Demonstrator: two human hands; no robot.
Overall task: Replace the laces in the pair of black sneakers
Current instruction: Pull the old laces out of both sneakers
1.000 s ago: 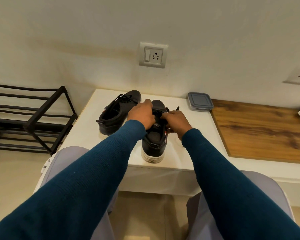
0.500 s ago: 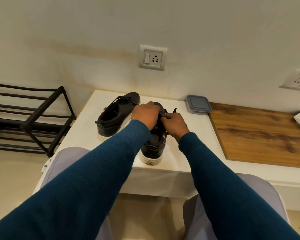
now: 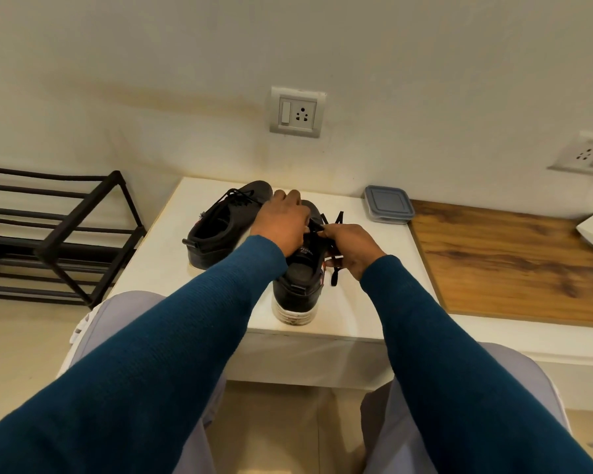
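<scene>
— Reading anything off the tongue label [image 3: 305,250]?
— White print, too small. Left hand [image 3: 281,224] grips the near sneaker [image 3: 297,285] at the white table [image 3: 374,295] front edge; right hand [image 3: 351,246] pinches its black lace [image 3: 334,277]. The other sneaker [image 3: 220,230] sits left.

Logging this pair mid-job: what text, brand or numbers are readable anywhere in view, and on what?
Tongue label of the near sneaker: white lettering, too blurred to read.
Red side mark on the far sneaker: too small to read.
Socket plates, container lid: no text visible.
Left hand and right hand, holding the lace, hide the rest of the near upper.
</scene>
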